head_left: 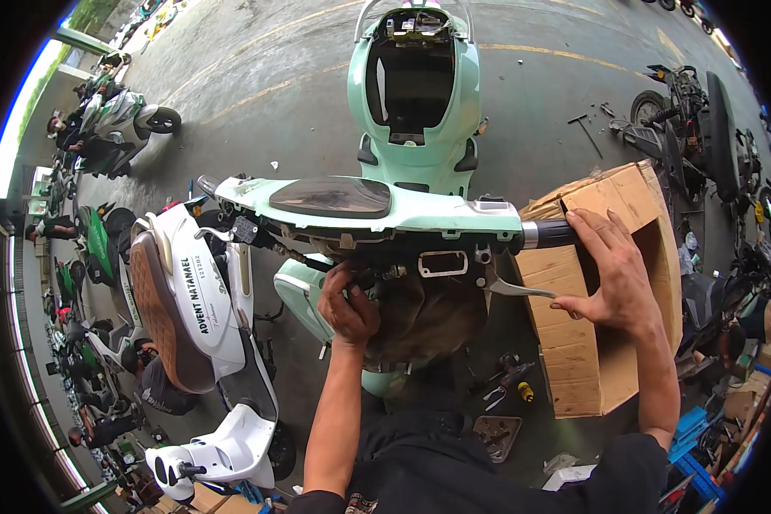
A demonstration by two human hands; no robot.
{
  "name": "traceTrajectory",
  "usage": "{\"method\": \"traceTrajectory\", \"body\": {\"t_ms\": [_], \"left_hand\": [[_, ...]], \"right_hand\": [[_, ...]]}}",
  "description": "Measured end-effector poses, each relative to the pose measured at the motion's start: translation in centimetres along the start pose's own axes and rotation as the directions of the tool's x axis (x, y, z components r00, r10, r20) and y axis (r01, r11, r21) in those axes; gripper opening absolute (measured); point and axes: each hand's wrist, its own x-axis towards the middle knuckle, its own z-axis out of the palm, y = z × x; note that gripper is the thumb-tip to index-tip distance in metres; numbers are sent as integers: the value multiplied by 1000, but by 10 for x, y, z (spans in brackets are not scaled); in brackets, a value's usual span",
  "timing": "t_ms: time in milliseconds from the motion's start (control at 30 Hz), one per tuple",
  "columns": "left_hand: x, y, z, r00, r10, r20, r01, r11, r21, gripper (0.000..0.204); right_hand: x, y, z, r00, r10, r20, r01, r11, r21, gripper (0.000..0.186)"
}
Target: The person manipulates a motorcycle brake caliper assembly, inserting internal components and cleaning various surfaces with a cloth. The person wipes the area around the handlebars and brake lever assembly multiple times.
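Note:
A mint-green scooter's handlebar cover (437, 214) with a dark display spans the middle, its underside open with cables and an empty rectangular housing. My left hand (349, 304) has curled fingers at a dark cable fitting (373, 276) below the cover; exactly what they hold is partly hidden. My right hand (606, 270) has its fingers over the black handlebar grip (550, 234), thumb stretched out below, by the end of the silver brake lever (518, 289).
A cardboard box (557, 325) stands right of the handlebar, a white scooter (188, 291) left, a mint scooter body (415, 146) ahead. Tools (505, 377) and a tray (497, 433) lie below. Other people (158, 381) and motorbikes (677, 128) are around.

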Motion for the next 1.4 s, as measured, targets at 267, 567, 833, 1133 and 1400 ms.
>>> {"method": "traceTrajectory", "body": {"t_ms": [267,567,833,1133,1400], "left_hand": [[0,1,5,1000,-15,-8,15,1000,-8,21],[1,2,2,1000,-11,-7,11,1000,-1,20],[3,4,4,1000,-10,-2,10,1000,-13,20],[0,2,2,1000,-25,-2,25,1000,6,20],[0,1,3,1000,-29,-11,28,999,-26,21]], "right_hand": [[-12,-12,1,996,70,54,-66,995,-68,118],[-6,-9,10,995,8,-104,-14,998,-54,98],[7,13,31,946,-94,-311,70,994,-87,69],[-15,-20,6,996,55,-68,-59,996,-62,102],[-13,-21,12,997,82,13,-80,993,-82,109]]}}
